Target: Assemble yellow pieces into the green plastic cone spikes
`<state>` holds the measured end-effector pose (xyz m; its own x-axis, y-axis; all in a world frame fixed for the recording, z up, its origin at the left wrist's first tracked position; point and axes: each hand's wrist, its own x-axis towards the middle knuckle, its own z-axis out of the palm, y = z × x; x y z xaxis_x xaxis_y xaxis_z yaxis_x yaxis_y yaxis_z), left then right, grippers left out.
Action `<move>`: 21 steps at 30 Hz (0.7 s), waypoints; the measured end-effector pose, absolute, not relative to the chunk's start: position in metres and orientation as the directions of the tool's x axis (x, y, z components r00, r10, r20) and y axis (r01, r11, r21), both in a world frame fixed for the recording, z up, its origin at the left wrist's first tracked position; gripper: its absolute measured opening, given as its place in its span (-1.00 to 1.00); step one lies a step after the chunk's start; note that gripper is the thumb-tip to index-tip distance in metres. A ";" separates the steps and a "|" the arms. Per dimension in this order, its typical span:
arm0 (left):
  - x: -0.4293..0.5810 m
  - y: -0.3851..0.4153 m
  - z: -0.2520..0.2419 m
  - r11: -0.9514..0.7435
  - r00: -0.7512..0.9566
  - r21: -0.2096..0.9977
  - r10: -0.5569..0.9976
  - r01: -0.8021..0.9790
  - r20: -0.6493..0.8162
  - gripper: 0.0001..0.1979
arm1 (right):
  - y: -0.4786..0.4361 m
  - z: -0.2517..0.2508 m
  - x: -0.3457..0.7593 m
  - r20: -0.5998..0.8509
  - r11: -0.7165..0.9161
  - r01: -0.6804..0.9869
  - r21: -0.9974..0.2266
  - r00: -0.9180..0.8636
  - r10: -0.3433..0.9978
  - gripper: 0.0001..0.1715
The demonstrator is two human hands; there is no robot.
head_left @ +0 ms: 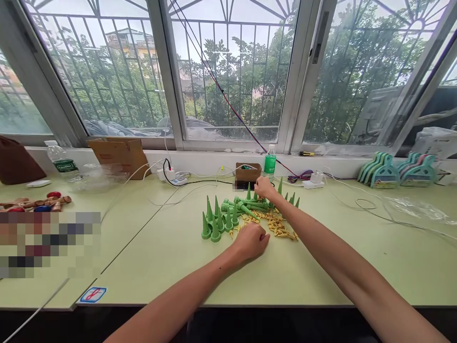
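Observation:
My left hand is closed into a loose fist just in front of a scatter of small yellow pointed pieces. Whatever its curled fingers hold, if anything, is hidden. Farther out, my right hand is closed with its fingers bent down among green spikes, and its grip is too small to make out. Several green cone-shaped spikes with wide collars stand upright left of my left hand. Green tube-like pieces lie in a heap between the two hands. More green cones stand beyond my right forearm.
A small cardboard box and a green-labelled bottle stand behind the pile. White cables cross the table. Green plastic dustpan-like sets stand at right. Wooden toys lie at left, near a larger carton.

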<state>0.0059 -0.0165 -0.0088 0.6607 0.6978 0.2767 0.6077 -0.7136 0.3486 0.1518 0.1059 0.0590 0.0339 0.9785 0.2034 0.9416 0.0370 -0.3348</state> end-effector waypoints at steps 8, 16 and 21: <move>0.006 -0.018 -0.007 -0.707 0.657 0.365 0.704 0.606 0.272 -0.61 | 0.105 0.068 0.152 0.123 0.002 0.940 -0.342 0.043 0.992 -0.79; 0.005 -0.016 -0.011 -0.713 0.658 0.362 0.698 0.601 0.281 -0.61 | 0.104 0.070 0.149 0.107 -0.003 0.950 -0.311 0.038 0.994 -0.83; 0.005 -0.018 -0.008 -0.708 0.655 0.367 0.703 0.604 0.278 -0.63 | 0.107 0.071 0.148 0.065 -0.010 0.954 -0.301 0.031 0.997 -0.84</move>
